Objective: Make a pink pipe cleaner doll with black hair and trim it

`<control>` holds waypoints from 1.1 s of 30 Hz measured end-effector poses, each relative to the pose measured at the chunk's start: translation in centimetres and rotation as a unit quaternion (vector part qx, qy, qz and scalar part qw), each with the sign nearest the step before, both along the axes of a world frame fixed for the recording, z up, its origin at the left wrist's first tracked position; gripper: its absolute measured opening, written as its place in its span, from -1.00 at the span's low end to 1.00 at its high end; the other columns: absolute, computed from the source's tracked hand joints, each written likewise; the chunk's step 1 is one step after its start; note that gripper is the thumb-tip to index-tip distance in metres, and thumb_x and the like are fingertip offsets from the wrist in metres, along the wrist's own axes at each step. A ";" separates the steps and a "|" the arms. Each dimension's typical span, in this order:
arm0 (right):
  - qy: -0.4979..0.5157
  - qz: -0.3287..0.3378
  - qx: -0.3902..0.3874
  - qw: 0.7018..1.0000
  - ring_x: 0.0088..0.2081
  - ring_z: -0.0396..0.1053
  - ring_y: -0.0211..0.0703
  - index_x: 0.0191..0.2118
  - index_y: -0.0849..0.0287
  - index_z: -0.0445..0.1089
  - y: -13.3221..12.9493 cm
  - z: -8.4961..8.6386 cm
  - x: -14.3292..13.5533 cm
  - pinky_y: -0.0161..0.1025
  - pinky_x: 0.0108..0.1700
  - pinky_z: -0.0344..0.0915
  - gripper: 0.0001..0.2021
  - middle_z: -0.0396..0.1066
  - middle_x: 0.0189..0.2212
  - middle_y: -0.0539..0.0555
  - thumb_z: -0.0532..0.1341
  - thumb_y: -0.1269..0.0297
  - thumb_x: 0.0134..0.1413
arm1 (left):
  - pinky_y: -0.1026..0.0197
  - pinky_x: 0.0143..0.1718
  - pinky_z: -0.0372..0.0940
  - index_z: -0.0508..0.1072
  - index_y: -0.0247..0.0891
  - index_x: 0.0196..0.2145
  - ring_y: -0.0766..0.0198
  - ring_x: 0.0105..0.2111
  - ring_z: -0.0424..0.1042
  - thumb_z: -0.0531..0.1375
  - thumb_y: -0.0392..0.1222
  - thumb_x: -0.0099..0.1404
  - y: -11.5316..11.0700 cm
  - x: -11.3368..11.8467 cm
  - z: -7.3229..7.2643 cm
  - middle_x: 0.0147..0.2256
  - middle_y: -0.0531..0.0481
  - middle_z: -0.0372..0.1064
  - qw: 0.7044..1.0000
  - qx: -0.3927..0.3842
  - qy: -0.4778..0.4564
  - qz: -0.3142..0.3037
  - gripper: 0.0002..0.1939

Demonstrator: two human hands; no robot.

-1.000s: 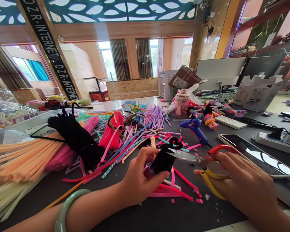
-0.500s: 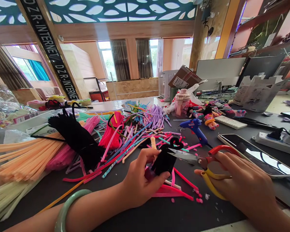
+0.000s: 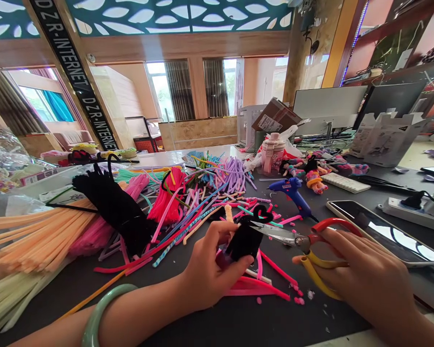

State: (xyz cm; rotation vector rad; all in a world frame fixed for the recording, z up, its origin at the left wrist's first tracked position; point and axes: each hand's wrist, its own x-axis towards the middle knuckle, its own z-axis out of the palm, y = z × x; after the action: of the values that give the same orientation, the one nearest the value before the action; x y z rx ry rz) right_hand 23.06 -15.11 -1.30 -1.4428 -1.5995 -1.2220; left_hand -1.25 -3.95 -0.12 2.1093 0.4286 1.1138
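Between the thumb and fingers of my left hand (image 3: 211, 270) is a fuzzy black pipe-cleaner piece (image 3: 244, 241), with a curled black loop at its top and a peach stem (image 3: 229, 213) beside it. My right hand (image 3: 369, 270) has its fingers through the red and yellow handles of a pair of scissors (image 3: 300, 241). The scissor blades point left, with their tips against the upper part of the black piece. How far the blades are apart is hard to make out. Pink pipe cleaners (image 3: 264, 287) and small pink clippings lie on the dark table beneath my hands.
Bundles of black (image 3: 112, 207), peach (image 3: 39, 231) and red pipe cleaners (image 3: 168, 197) spread across the left and middle. A blue glue gun (image 3: 292, 195) lies behind the scissors. At right are a phone (image 3: 383, 231) and a power strip (image 3: 415, 212). A pink jar (image 3: 272, 154) stands farther back.
The scissor blades have drawn slightly closer together at the top of the black piece. Both hands stay almost where they were; the black piece has turned very slightly.
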 end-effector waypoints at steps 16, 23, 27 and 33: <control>-0.014 -0.015 -0.006 1.000 -0.50 0.41 -0.23 -0.28 0.12 0.34 0.0 0.2 -0.2 -0.27 -0.43 0.16 -0.85 0.48 -0.51 -0.02 0.15 0.16 0.20 | 0.30 -0.41 0.28 0.30 -0.19 -0.11 0.30 -0.39 0.40 0.27 -0.18 0.21 -0.1 0.2 0.5 -0.37 0.04 0.39 0.999 -0.045 -0.002 0.004 -0.69; -0.022 -0.022 -0.002 1.000 -0.51 0.37 -0.22 -0.28 0.10 0.30 -0.1 0.2 -0.1 -0.25 -0.37 0.19 -0.84 0.43 -0.52 -0.03 0.16 0.13 0.20 | 0.27 -0.37 0.30 0.29 -0.20 -0.10 0.28 -0.39 0.42 0.27 -0.17 0.21 0.0 0.1 0.4 -0.37 0.03 0.42 0.999 -0.042 0.003 0.001 -0.67; -0.049 -0.030 0.008 0.998 -0.52 0.36 -0.20 -0.26 0.11 0.31 -0.3 0.2 0.1 -0.23 -0.34 0.21 -0.85 0.41 -0.53 -0.03 0.19 0.15 0.18 | 0.28 -0.41 0.28 0.28 -0.19 -0.11 0.30 -0.41 0.39 0.27 -0.13 0.21 0.0 0.1 0.4 -0.36 0.04 0.37 0.999 -0.039 0.010 -0.017 -0.67; -0.049 -0.035 0.002 0.998 -0.51 0.34 -0.20 -0.27 0.14 0.32 -0.2 0.2 0.0 -0.21 -0.33 0.22 -0.79 0.43 -0.50 0.00 0.19 0.10 0.19 | 0.30 -0.43 0.24 0.29 -0.19 -0.11 0.31 -0.42 0.34 0.27 -0.15 0.22 -0.1 0.0 0.2 -0.36 0.04 0.34 1.000 -0.010 0.000 -0.018 -0.68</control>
State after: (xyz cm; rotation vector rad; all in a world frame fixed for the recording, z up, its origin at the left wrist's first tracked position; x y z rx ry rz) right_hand 23.02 -15.31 -1.10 -1.4669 -1.6211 -1.3537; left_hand -1.26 -4.03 0.12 2.0915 0.3996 1.0837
